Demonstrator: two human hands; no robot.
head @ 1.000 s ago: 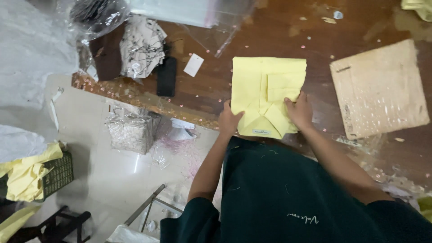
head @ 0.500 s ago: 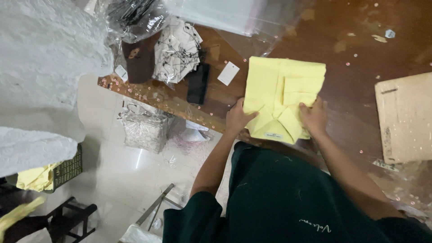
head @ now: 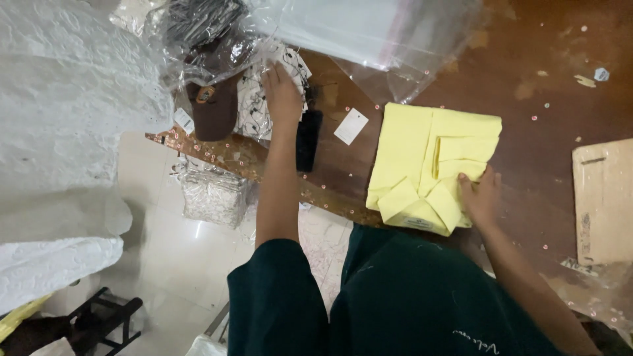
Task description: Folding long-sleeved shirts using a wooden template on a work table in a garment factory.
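**On the brown table, one hand per garment**

At lower right of centre, the right hand point(head: 480, 196) lies with fingers loosely spread, pressing the near edge of the folded yellow shirt point(head: 428, 165). Toward upper centre, the left hand point(head: 282, 95) rests flat, fingers together, on a patterned white garment in clear plastic point(head: 254, 99). Between them lie a black rectangular object point(head: 308, 140) and a white tag point(head: 351, 126) on the wooden table point(head: 541, 132).

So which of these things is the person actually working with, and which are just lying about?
In use:
folded yellow shirt under right hand
clear plastic bags at left hand

Lying about:
white tag
brown cap
cardboard sheet
black case
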